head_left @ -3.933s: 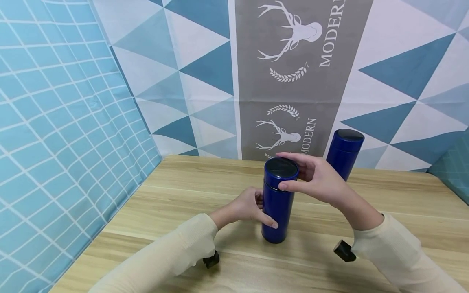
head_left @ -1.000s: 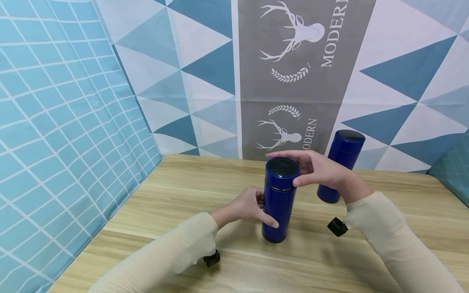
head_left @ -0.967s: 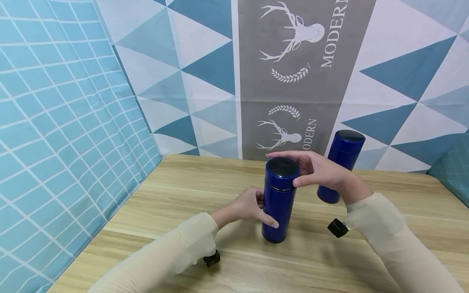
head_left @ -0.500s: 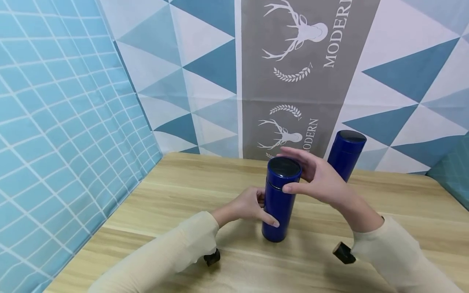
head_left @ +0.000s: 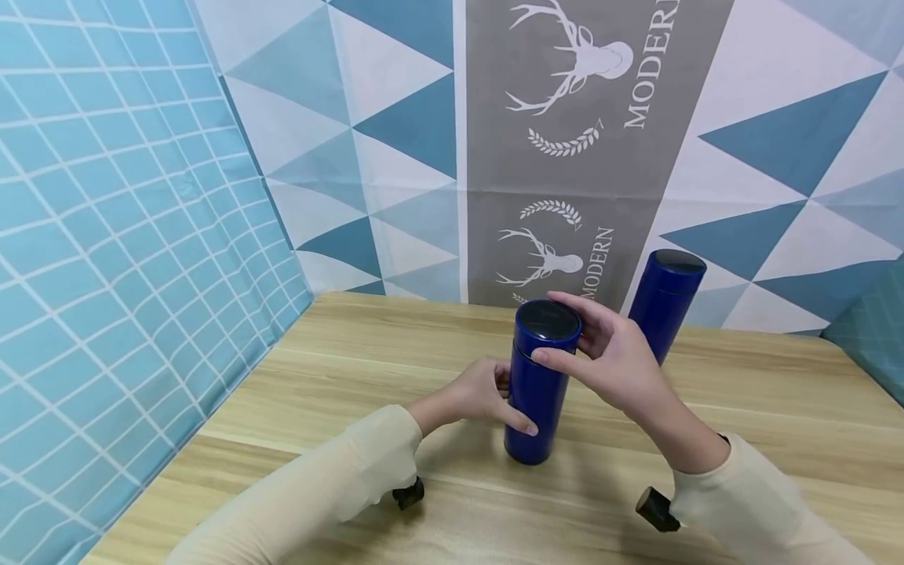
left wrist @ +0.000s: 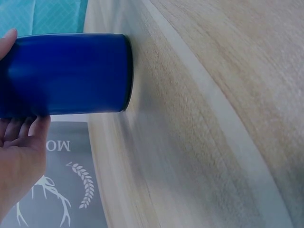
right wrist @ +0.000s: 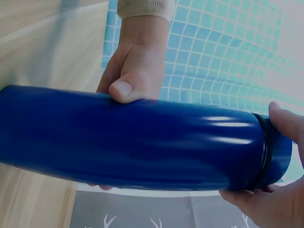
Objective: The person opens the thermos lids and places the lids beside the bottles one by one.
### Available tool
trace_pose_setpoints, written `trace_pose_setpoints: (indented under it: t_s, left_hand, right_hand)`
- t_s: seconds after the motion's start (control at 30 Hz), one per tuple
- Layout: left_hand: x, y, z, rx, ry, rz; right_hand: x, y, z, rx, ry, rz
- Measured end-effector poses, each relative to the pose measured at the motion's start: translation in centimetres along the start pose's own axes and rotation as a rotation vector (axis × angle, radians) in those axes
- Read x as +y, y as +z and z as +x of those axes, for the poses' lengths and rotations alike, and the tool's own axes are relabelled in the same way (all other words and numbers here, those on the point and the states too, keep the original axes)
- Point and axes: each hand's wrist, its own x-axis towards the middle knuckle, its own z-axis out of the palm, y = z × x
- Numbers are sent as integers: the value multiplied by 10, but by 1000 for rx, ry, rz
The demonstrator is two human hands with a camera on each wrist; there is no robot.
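A shiny blue thermos flask [head_left: 533, 404] with a dark-topped lid [head_left: 548, 322] stands upright on the wooden table. My left hand [head_left: 483, 399] grips its lower body, thumb across the front. My right hand [head_left: 617, 357] holds the lid from the right, with the thumb on its front edge and the fingers behind. In the right wrist view, a dark seam separates the lid [right wrist: 281, 154] from the body of the flask [right wrist: 137, 140]. The left wrist view shows the base of the flask [left wrist: 71, 73] at the tabletop.
A second blue flask [head_left: 664, 306] stands behind my right hand, its lower part hidden. The wooden tabletop [head_left: 353, 361] meets a patterned backdrop [head_left: 395, 196] at the back and a blue checked cloth [head_left: 127, 235] at the left. A black wrist device [head_left: 657, 510] hangs at the right sleeve.
My right hand has turned around the lid; its thumb has slid left across the front and the wrist has dropped. My left hand keeps its hold, and the flask has stayed in place.
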Motion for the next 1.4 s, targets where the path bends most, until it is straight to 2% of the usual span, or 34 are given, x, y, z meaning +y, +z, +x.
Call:
trace_pose_setpoints:
  t_s: [0.4,1.4]
  left_hand:
    - [-1,1,0,5,11,-13]
    - [-2,2,0,7,11,-1]
  right_hand:
    - [9,-13,8,-148,-48,26]
    - [25,-29,22,-339,-130,120]
